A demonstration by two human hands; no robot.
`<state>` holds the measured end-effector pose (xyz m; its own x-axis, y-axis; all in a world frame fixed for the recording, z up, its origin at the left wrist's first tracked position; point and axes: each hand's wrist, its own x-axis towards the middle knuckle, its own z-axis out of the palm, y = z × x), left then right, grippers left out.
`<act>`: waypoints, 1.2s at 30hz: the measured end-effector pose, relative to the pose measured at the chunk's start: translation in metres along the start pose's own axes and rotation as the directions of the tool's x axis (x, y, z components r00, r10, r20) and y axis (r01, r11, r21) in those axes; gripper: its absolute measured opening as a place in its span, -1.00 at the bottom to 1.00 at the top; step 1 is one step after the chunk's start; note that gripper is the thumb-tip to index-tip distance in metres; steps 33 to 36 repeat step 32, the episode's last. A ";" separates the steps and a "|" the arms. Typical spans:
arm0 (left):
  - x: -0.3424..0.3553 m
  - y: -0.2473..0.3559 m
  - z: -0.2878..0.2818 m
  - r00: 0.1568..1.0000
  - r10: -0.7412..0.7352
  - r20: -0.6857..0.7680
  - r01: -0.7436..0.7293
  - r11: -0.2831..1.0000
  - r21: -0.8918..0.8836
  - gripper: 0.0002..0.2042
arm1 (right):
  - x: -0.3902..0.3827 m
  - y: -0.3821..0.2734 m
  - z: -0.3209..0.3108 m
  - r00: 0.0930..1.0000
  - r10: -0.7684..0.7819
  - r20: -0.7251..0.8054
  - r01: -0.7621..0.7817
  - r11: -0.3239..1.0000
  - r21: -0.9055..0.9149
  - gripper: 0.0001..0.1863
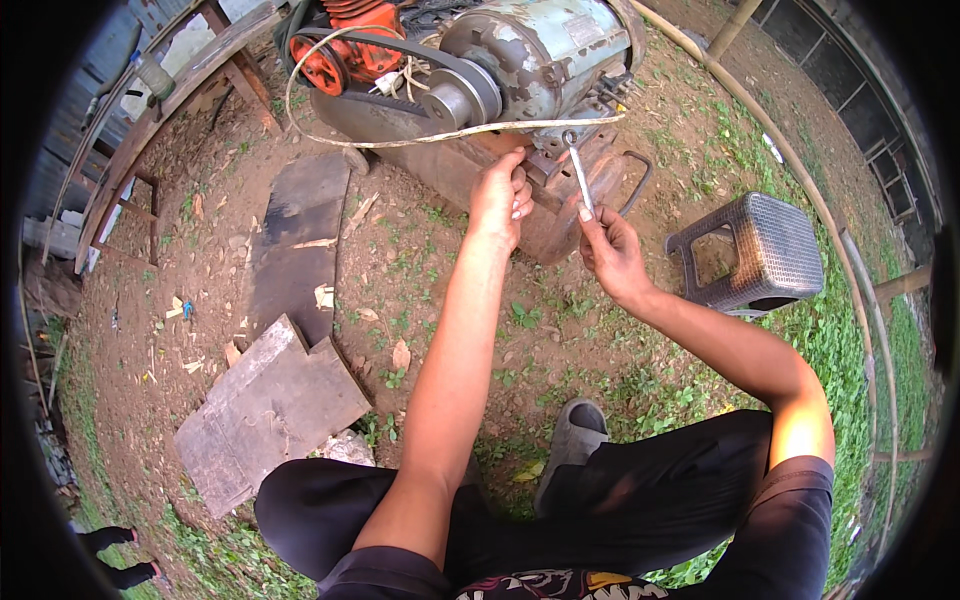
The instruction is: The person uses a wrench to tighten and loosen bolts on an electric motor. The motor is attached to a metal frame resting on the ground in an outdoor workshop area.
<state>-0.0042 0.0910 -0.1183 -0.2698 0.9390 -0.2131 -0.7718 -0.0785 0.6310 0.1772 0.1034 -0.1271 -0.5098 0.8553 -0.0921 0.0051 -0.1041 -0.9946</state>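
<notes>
In front of me a worn grey-green electric motor [545, 45] sits on a rusty metal base [400, 150]. A black belt [400, 45] links the motor's pulley [460, 98] to a red compressor head [365, 40]. My right hand [612, 250] is closed round the lower end of a silver wrench [581, 175], whose ring end points up at the motor mount. Beside it, my left hand [498, 203] is at the edge of a metal bracket [545, 165] under the motor, fingers curled. What lies inside those fingers is hidden.
A pale cable [450, 134] loops across the front of the machine. To the right stands a grey woven-pattern plastic stool [765, 250]. Wooden boards [270, 410] lie on the dirt at left, near a wooden bench [175, 105]. Bamboo poles [790, 165] edge the right side.
</notes>
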 end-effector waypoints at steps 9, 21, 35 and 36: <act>-0.010 -0.014 -0.006 0.964 0.204 -0.172 -0.215 0.975 -0.048 -0.66 | -0.007 0.002 -0.001 0.981 -0.153 0.120 0.173 0.968 -0.180 -0.64; -0.041 -0.004 -0.098 0.845 0.218 -0.488 -0.341 0.923 -0.179 -0.61 | 0.007 0.013 0.103 0.789 -0.274 0.551 0.465 0.852 -0.242 -0.85; -0.121 0.039 -0.112 0.829 0.018 -0.559 -0.313 0.843 -0.438 -0.47 | 0.021 -0.026 0.151 0.841 0.013 0.542 0.318 0.798 -0.512 -0.69; -0.121 0.039 -0.112 0.829 0.018 -0.559 -0.313 0.843 -0.438 -0.47 | 0.021 -0.026 0.151 0.841 0.013 0.542 0.318 0.798 -0.512 -0.69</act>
